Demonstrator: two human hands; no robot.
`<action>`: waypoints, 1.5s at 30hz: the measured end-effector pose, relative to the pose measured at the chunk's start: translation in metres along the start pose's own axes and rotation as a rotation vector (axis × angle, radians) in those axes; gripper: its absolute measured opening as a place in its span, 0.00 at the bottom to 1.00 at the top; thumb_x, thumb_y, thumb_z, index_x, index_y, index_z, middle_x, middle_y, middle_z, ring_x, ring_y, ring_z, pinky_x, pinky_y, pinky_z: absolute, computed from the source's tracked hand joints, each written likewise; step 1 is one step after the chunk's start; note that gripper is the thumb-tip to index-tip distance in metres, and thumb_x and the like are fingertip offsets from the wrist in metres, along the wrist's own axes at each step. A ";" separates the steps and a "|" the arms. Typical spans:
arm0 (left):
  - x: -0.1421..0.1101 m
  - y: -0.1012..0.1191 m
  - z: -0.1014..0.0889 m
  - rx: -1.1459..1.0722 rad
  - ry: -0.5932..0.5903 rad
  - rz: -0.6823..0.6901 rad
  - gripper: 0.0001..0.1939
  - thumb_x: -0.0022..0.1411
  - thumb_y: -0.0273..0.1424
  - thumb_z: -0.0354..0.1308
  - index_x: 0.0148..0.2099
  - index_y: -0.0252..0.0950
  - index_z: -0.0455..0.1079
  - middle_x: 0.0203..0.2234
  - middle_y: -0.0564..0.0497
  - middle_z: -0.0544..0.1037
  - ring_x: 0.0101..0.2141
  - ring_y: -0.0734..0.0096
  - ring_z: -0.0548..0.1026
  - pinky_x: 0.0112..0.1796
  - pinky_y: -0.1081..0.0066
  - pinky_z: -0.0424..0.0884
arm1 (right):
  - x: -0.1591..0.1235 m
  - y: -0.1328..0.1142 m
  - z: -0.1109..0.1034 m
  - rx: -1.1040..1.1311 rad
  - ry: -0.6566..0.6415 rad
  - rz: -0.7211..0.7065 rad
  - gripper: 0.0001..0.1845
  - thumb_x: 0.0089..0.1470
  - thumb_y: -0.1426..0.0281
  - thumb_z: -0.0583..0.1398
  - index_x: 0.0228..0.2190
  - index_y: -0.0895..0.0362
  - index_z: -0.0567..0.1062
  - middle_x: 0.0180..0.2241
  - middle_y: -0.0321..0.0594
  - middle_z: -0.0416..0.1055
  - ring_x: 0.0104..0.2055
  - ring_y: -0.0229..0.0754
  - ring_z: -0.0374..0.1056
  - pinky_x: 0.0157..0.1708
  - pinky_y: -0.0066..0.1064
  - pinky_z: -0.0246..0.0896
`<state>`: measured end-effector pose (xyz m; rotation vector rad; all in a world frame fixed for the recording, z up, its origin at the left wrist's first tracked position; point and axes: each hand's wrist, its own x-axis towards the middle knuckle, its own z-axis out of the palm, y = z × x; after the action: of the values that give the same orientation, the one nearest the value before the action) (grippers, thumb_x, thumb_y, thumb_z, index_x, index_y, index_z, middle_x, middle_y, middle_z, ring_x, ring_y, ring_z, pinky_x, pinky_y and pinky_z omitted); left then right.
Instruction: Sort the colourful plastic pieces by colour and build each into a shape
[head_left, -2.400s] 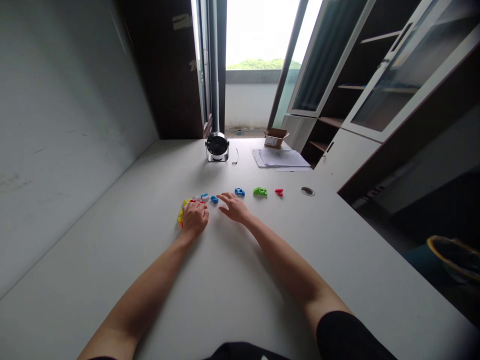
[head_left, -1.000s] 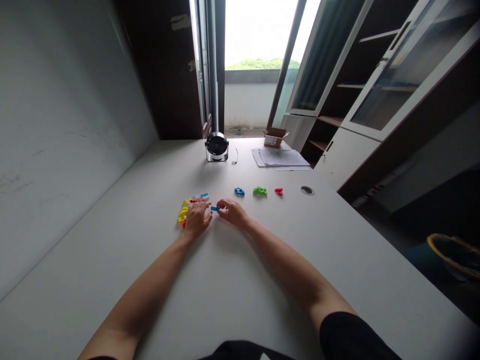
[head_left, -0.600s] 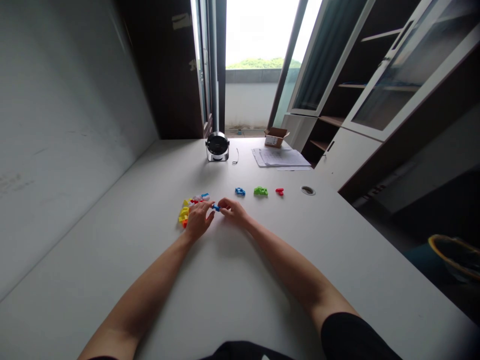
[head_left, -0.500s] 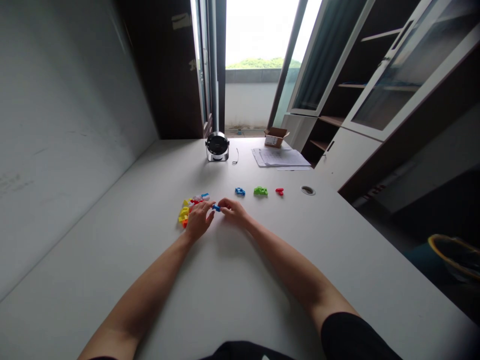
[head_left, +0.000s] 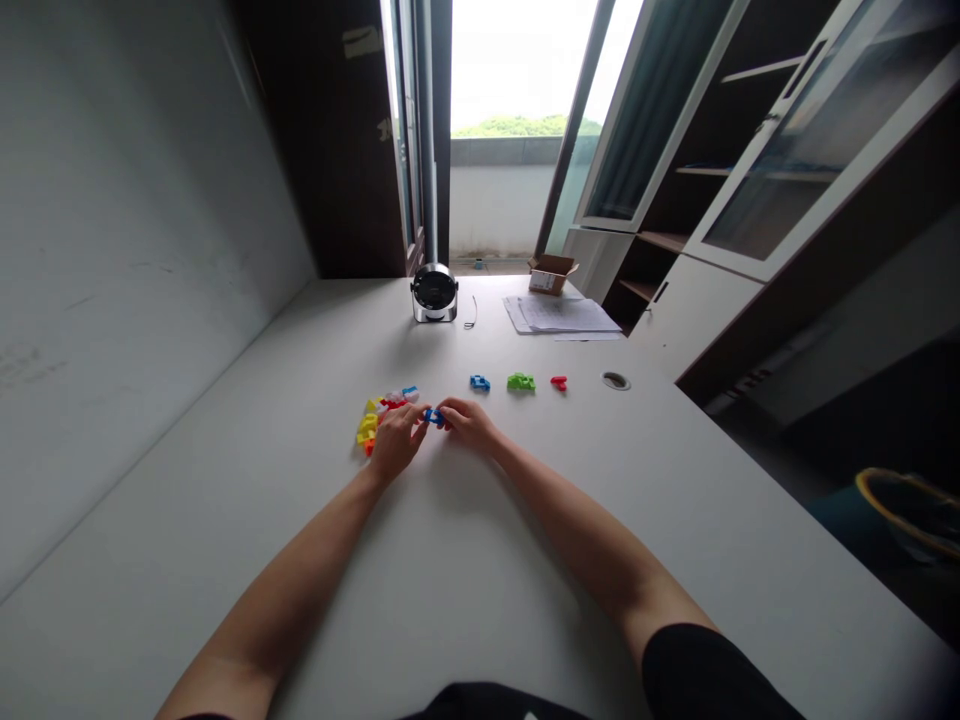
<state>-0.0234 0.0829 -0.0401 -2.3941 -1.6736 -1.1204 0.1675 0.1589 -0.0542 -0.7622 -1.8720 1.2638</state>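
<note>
Both hands are meeting over one tiny thing here: a small blue plastic building piece (head_left: 433,416), right between them above the white desk top (head_left: 225,520). From up here I can't tell if it's lifted or resting on the desk. The right hand (head_left: 469,423) has its fingers curled in, pinching the piece's right end. The left hand (head_left: 396,443) has its fingers stretched out to the left end, but I can't tell if they're gripping or just touching.

Tip for bits this small: I'd use fingertips only and keep the wrists low, since a whole-hand grab would hide the piece.

Just left of the hands is a jumble of yellow, red, white and blue plastic pieces (head_left: 375,420). Farther out sits a row: a blue piece (head_left: 480,383), a green piece (head_left: 521,382) and a red piece (head_left: 559,383). At the far end are a round black-and-chrome desk fan (head_left: 434,293), a small cardboard box (head_left: 552,275) and a stack of white papers (head_left: 559,315). No readable brand anywhere; the box's white label and the papers are too small to make out.
</note>
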 end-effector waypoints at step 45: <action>0.001 -0.001 -0.001 -0.029 0.012 -0.047 0.11 0.68 0.33 0.55 0.51 0.40 0.71 0.37 0.48 0.80 0.37 0.62 0.78 0.45 0.61 0.69 | -0.002 -0.001 0.001 -0.109 0.012 0.001 0.17 0.60 0.55 0.60 0.37 0.56 0.77 0.29 0.37 0.77 0.31 0.38 0.72 0.33 0.27 0.65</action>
<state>-0.0249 0.0833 -0.0391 -2.3716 -1.7309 -1.1710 0.1677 0.1563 -0.0543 -0.8265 -1.9431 1.1633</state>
